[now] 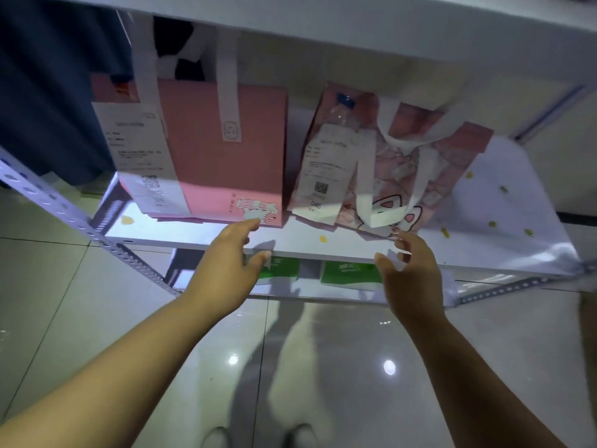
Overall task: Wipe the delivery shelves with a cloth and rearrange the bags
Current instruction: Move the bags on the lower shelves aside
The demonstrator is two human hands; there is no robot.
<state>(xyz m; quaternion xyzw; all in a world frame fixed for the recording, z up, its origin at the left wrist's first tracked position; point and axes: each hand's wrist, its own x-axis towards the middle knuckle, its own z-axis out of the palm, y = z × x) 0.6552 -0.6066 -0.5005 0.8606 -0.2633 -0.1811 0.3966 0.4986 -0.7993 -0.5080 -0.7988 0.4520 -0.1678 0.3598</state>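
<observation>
Both the left hand (231, 253) and right hand (408, 270) reach with loose, empty fingers toward two pink bags (226, 150) on the shelf (193, 236).

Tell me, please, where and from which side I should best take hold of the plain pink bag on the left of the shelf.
Probably by the white handle hanging down the front face of the plain pink bag, reached from the front: the upper shelf sits close above its top, and a receipt covers its left edge.

Bare forearms (129, 367) — pale shoes (300, 435) on the feet.
</observation>
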